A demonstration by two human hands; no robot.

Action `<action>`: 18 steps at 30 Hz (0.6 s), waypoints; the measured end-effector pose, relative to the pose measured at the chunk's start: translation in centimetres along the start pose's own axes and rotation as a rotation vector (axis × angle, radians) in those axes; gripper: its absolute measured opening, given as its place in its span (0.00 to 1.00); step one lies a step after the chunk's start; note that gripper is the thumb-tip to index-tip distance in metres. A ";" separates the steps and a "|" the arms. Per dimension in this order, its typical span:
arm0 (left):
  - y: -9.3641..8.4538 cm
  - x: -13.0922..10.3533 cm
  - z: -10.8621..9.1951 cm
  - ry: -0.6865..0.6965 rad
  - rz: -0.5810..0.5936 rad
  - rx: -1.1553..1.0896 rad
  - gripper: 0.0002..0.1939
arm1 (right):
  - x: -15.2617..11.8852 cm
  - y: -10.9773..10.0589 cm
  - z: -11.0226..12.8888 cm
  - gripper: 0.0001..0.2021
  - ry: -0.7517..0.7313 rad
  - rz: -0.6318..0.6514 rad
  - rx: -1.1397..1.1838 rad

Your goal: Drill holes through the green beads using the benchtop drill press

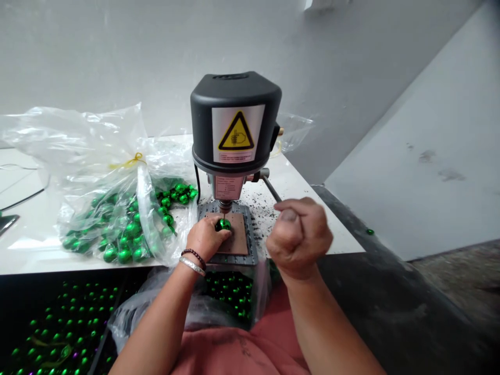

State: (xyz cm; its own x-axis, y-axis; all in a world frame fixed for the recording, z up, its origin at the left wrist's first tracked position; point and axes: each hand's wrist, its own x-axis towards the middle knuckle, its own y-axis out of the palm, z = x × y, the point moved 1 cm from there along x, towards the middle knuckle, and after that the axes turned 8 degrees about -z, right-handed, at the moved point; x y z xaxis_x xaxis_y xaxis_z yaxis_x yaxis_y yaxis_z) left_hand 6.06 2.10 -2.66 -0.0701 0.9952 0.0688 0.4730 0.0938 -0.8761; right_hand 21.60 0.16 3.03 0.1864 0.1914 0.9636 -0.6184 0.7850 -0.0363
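Green shiny ball (225,224) sits under bit (224,215) of black drill press (236,125), above brown board (239,237) near front edge of white bench (23,255). From here, can't tell if bit enters ball. Left hand (207,237) pinching ball, fingers and thumb about it. Right hand (300,237) clenched at end of metal lever (271,188). Clear bag (148,224) of green balls (125,255) along bench's front edge, left of press.

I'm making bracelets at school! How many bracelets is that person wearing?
2, both just behind the left hand holding a shiny green ball: a dark beaded bracelet nearest it, then a shiny silver-coloured bangle. None shows near the right hand.
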 end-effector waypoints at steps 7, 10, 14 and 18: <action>-1.2 -0.8 0.8 -0.020 0.047 -0.200 0.17 | 8.9 3.0 0.0 0.11 0.237 0.019 -0.049; -2.6 -1.8 1.3 0.076 0.306 -0.323 0.19 | 10.1 3.8 -0.2 0.11 0.340 0.065 -0.025; -3.0 -2.5 1.8 0.053 0.403 -0.506 0.24 | 9.9 3.9 -0.1 0.10 0.387 0.055 -0.002; -2.4 -1.7 2.0 -0.389 0.117 -1.043 0.25 | 9.8 3.8 0.0 0.10 0.390 0.055 0.011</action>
State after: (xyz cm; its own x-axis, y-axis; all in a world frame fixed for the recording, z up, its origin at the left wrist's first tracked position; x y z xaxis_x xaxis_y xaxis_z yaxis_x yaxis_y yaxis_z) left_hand 3.28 0.09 -1.68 -0.1607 0.9397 -0.3020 0.9867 0.1604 -0.0261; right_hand 21.06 5.06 12.37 0.4275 0.4443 0.7873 -0.6436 0.7612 -0.0801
